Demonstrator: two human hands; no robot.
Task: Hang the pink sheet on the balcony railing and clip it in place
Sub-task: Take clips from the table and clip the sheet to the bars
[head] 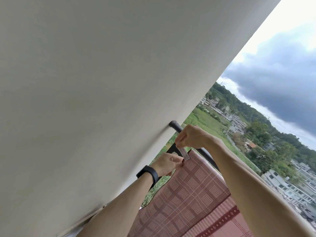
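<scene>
The pink checked sheet hangs over the dark balcony railing, its upper left corner near the wall. My right hand is above that corner and pinches a pale clip, whose jaws meet the sheet's top edge. My left hand, with a black band on the wrist, grips the sheet's side edge just below the clip. Part of the rail is hidden under the cloth and my hands.
A white wall fills the left and top of the view; the rail's end is fixed into it. Beyond the railing lie green fields, trees and buildings far below, under a cloudy sky.
</scene>
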